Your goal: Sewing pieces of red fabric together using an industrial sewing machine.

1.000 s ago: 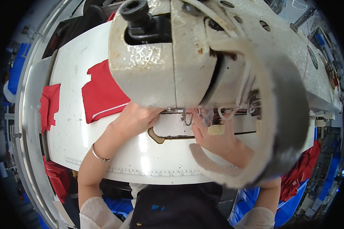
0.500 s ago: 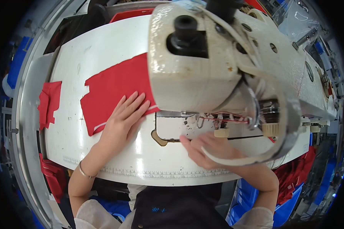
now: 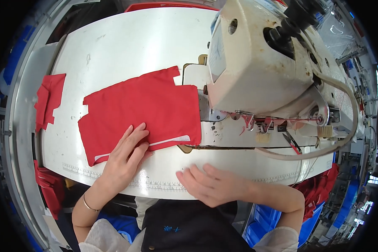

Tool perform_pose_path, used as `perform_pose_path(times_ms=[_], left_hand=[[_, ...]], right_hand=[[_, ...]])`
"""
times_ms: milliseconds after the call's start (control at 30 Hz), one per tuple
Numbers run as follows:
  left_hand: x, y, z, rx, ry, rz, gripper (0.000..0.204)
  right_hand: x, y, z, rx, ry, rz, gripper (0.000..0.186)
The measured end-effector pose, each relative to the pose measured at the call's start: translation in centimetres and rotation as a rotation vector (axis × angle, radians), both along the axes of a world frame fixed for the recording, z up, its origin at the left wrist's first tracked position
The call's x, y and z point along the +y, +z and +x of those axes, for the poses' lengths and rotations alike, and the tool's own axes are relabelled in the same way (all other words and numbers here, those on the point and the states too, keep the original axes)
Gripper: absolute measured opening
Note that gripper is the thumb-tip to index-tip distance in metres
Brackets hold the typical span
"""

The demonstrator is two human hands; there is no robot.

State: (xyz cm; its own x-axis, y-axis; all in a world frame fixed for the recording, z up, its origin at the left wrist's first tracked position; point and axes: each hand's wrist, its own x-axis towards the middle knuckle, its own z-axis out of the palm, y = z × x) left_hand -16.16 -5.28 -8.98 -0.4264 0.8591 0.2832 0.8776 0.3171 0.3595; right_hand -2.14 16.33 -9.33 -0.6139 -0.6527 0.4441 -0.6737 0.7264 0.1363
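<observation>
My left hand point(image 3: 124, 164) lies with extended fingers on a large red fabric piece point(image 3: 138, 109) that has notched edges and a white strip along its lower edge. The piece lies left of the sewing machine point(image 3: 252, 63), against its plate area. Lower right, my right hand point(image 3: 208, 185) hovers over or rests on the white table point(image 3: 113, 38), fingers loosely bent and apart, holding nothing. Red thread shows around the machine's needle and presser parts point(image 3: 252, 122); small snips with red on the handle point(image 3: 292, 143) lie right of these.
A smaller folded red piece point(image 3: 48, 101) lies at the table's left. Red fabric hangs past the lower left edge point(image 3: 50, 187) and is heaped in a blue bin point(image 3: 311, 218) at lower right. A pale curved tube point(image 3: 298, 155) arches low over the right side. A red tray point(image 3: 164, 6) sits behind.
Both hands have left the area under the machine head. My right hand moved left and toward me. The large red piece now shows whole, and the machine appears farther right as the view shifted.
</observation>
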Motion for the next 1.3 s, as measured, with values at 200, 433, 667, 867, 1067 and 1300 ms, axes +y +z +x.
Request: perform_pose_path(times_ms=[200,433,667,867,1067,1300], left_hand=[[-1.5,-0.7,0.1,0.201,-0.098,0.026,0.021],[-4.8,1.5,2.3,0.164,-0.201,-0.044,0.032],[-5.0,1.4,1.6,-0.052,-0.051,0.077,0.027],[-8.2,1.6,-1.7,-0.557,0.007,0.088,0.016],[-8.0,1.9,-2.4,-0.440,-0.115,0.070,0.015],[-7.9,1.9,-1.6,-0.036,-0.224,0.021,0.014]], right_hand=[[-1.3,-1.1,-2.1,-0.209,-0.306,-0.282,0.039],[-4.6,0.8,1.1,-0.336,-0.278,-0.361,0.039],[-6.4,0.0,-6.3,-0.581,-0.148,-0.438,0.025],[-6.1,0.7,-5.4,-0.704,-0.138,-0.616,0.030],[-6.2,1.2,-5.7,-0.686,-0.149,-0.588,0.028],[-6.5,0.4,-6.0,-0.567,-0.121,-0.549,0.022]])
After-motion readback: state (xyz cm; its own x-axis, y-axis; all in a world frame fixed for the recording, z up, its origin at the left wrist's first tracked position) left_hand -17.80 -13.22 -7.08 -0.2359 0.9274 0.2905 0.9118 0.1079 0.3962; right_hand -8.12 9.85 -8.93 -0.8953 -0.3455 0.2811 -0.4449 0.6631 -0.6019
